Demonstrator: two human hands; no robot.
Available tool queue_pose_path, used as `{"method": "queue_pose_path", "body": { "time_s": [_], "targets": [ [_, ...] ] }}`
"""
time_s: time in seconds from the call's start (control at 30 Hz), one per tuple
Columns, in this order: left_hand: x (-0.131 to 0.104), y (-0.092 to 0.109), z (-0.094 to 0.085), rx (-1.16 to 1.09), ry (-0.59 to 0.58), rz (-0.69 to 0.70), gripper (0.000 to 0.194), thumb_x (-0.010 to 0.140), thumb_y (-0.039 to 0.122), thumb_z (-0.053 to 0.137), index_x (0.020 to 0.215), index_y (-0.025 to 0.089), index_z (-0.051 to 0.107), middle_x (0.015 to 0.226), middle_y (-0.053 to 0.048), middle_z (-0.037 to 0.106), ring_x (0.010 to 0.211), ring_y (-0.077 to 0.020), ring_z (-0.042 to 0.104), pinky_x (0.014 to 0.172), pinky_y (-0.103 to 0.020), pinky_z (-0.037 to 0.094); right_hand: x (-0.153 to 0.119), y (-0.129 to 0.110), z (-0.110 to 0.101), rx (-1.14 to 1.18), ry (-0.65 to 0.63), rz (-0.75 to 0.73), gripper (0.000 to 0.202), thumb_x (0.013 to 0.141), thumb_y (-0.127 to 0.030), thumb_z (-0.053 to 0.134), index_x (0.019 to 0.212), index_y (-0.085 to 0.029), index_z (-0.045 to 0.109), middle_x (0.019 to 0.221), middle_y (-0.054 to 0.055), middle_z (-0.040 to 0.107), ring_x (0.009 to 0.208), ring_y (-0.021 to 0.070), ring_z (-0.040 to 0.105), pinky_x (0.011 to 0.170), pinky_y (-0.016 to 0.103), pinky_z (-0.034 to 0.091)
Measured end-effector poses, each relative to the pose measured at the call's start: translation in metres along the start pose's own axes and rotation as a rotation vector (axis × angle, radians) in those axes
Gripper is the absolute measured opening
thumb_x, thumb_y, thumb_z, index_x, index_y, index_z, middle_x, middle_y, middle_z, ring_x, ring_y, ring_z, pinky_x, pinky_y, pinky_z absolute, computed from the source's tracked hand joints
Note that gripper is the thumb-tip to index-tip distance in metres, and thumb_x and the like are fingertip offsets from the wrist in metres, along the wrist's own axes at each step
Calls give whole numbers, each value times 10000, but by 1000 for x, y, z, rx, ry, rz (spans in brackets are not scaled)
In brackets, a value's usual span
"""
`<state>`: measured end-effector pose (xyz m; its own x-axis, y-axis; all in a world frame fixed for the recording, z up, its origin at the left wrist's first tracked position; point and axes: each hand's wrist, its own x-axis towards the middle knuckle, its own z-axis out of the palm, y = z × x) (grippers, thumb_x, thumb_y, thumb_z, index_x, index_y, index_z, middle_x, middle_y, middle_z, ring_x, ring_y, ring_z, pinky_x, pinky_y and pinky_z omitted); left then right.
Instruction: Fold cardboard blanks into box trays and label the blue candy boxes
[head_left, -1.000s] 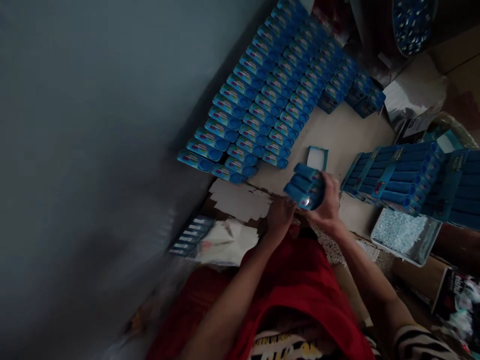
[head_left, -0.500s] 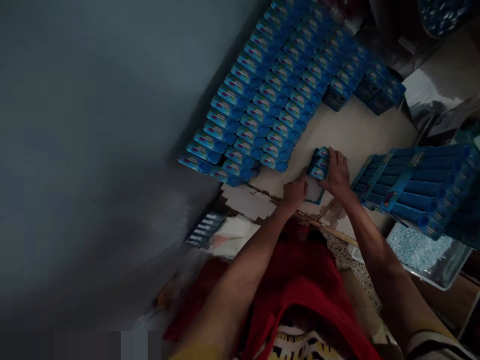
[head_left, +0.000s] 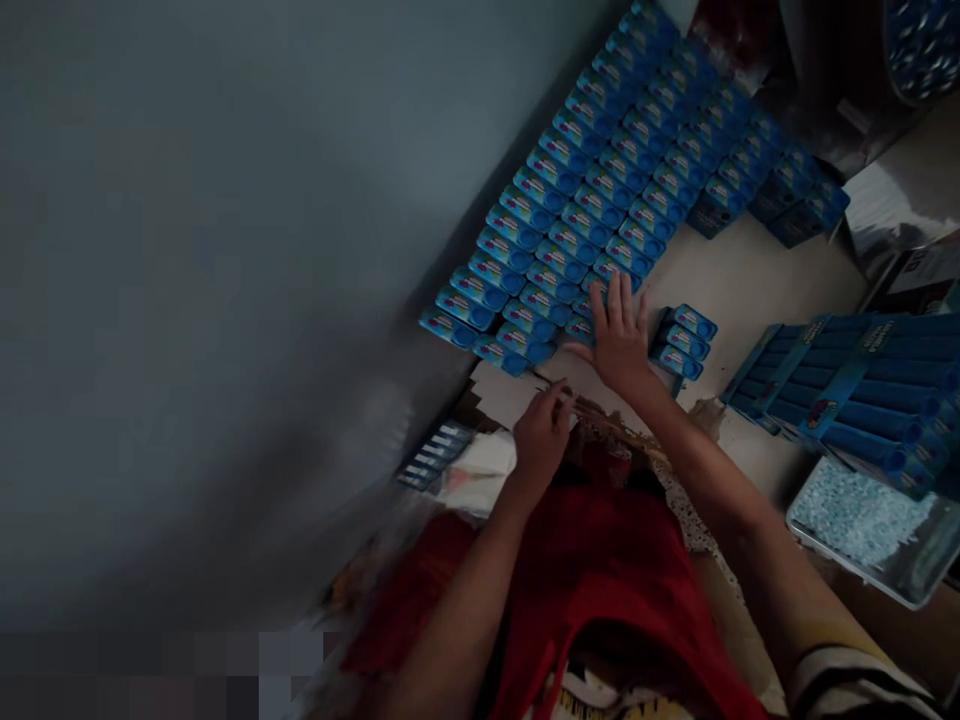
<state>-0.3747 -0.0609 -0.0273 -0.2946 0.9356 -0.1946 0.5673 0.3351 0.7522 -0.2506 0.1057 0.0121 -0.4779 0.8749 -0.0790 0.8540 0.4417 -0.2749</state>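
Rows of small blue boxes [head_left: 562, 250] with printed tops stand packed against the wall on the table [head_left: 757, 290]. My right hand [head_left: 621, 340] is spread, fingers stretched over the near end of these rows, with nothing seen in its grip. My left hand [head_left: 541, 425] is near the table's front edge, its fingers bent and close together; whether something small is between them is too dark to tell. Just right of my right hand, a short row of three blue boxes [head_left: 686, 342] stands apart.
Stacked blue tube-like packs [head_left: 847, 380] stand at the right. Below them is a clear tray [head_left: 862, 515] of pale blue bits. A grey wall [head_left: 225, 250] fills the left. Papers [head_left: 480, 470] lie below the table's front edge.
My right hand has let go of the small group of boxes and moved left over the rows. My left hand has drawn back from that group, down and left. The view has shifted.
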Motion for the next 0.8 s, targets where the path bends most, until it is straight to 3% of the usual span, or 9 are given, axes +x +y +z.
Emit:
{"method": "queue_pose_path", "body": {
  "time_s": [0.13,0.33,0.47,0.6,0.7,0.8],
  "targets": [
    [-18,-29,-25,81,-12,26,451,1075,473,483,1365,199,695,991,-107,741,894,-246,705,831,-342,517,7,-6,19,-41,-4,22,821,1053,-484,539,1703,-82,239,1775,219,197,1680,369,92,1346,678,37],
    [-63,-55,-23,125,-153,155,403,1095,374,440,1325,210,727,1072,-134,775,1019,-269,712,917,-361,520,-6,-22,19,-115,-54,104,787,1027,-406,577,1712,-158,278,1741,213,288,1659,423,157,1330,699,112],
    [-49,-67,-19,110,-160,170,394,1070,369,459,1233,193,771,1038,-142,772,994,-280,705,936,-390,536,9,-31,16,-184,-101,166,986,915,-418,724,1732,-203,215,1666,242,357,1541,495,327,1243,728,257],
    [-17,-65,-25,-25,-98,52,402,1025,416,505,1202,175,775,1062,-134,757,935,-253,706,930,-396,549,17,-31,8,-208,-101,154,990,895,-383,735,1730,-224,225,1620,243,391,1471,474,389,1199,678,313],
    [-9,-49,-33,-219,-54,-139,444,959,520,601,1199,184,764,1083,-118,752,951,-240,708,922,-386,562,-17,-32,-6,-169,-57,119,871,931,-430,681,1705,-264,318,1610,218,402,1461,449,404,1198,632,315],
    [-19,-19,-31,-599,-127,-394,609,897,651,677,1271,173,724,1164,-128,765,1056,-253,732,958,-382,582,-90,-30,-20,-163,89,5,747,952,-460,638,1658,-350,420,1628,155,404,1488,411,387,1203,569,315]
  ]
}}
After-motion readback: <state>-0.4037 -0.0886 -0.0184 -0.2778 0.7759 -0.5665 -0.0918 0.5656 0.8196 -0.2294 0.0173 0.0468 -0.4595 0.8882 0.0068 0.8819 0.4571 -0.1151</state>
